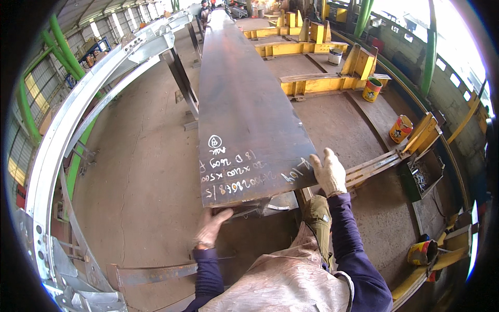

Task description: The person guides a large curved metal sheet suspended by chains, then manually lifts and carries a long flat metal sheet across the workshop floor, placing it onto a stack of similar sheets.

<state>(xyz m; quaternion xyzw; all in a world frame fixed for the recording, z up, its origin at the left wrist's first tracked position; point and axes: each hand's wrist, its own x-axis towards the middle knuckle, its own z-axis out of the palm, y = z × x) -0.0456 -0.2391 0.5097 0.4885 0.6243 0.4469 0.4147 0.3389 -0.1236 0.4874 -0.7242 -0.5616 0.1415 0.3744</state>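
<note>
A long, dark steel plate (243, 99) stretches away from me, with white chalk marks on its near end. My right hand (331, 173), in a pale work glove, is open at the plate's near right corner. Its fingers are spread and the thumb side meets the plate's edge. At the near left corner is my left hand (213, 227), just below the front edge. Its thumb sticks out to the right, apart from the fingers, whose tips are partly hidden at the plate's edge; I see no grip on anything.
Yellow steel supports (325, 86) run off to the right, with a paint can (372, 89), another can (401, 129) and a tipped can (422, 252) nearby. A dark bin (422, 174) holds small metal pieces. Curved grey steel beams (62, 140) rise on the left. Far ahead stands another person (204, 11).
</note>
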